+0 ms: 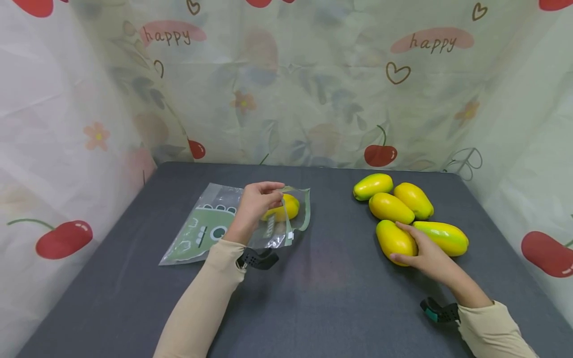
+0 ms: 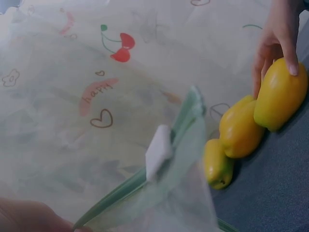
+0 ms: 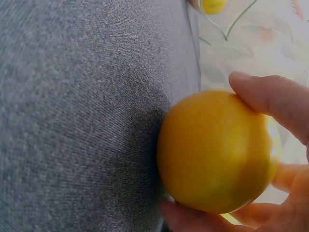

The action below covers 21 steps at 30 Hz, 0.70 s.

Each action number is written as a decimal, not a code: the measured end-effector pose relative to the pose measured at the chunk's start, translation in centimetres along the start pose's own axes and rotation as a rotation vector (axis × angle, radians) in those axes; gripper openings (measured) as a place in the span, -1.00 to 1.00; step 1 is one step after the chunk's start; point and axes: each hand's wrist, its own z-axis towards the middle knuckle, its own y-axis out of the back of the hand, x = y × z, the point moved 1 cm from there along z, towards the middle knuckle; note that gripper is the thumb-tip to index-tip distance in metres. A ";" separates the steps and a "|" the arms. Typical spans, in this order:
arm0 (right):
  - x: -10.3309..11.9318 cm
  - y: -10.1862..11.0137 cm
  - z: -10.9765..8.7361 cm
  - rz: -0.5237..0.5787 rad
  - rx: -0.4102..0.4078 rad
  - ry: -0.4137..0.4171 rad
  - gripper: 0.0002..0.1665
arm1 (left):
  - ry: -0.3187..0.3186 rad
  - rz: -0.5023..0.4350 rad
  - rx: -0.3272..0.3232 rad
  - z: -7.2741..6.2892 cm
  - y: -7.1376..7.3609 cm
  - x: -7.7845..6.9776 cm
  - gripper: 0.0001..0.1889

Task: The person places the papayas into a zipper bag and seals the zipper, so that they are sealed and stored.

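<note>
My left hand [image 1: 261, 201] pinches the upper edge of a clear slider zip bag [image 1: 190, 238] with a green monster print, holding its mouth up off the table. Inside the bag, near the mouth, lies one yellow mango [image 1: 293, 206]. The bag's white slider [image 2: 159, 152] shows in the left wrist view on the green zip strip. On the right, my right hand [image 1: 423, 253] grips a yellow mango [image 1: 394, 242], the nearest of the group. Thumb and fingers wrap around this mango [image 3: 217, 152] in the right wrist view, close by the table surface.
Several more mangoes cluster beside and behind the gripped one, among them a greenish-yellow mango [image 1: 443, 238] to its right and another mango [image 1: 373, 186] at the back. The dark grey table [image 1: 313, 298] is enclosed by a printed curtain [image 1: 304, 99] at the back and sides.
</note>
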 end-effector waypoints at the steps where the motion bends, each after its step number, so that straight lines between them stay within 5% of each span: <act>1: 0.0 0.0 0.0 -0.001 0.000 -0.002 0.04 | 0.001 0.000 0.001 0.0 0.0 0.0 -0.68; 21: 2.1 0.1 0.1 -0.020 -0.027 -0.015 0.03 | 0.013 0.004 -0.004 -0.1 0.0 -0.2 -0.69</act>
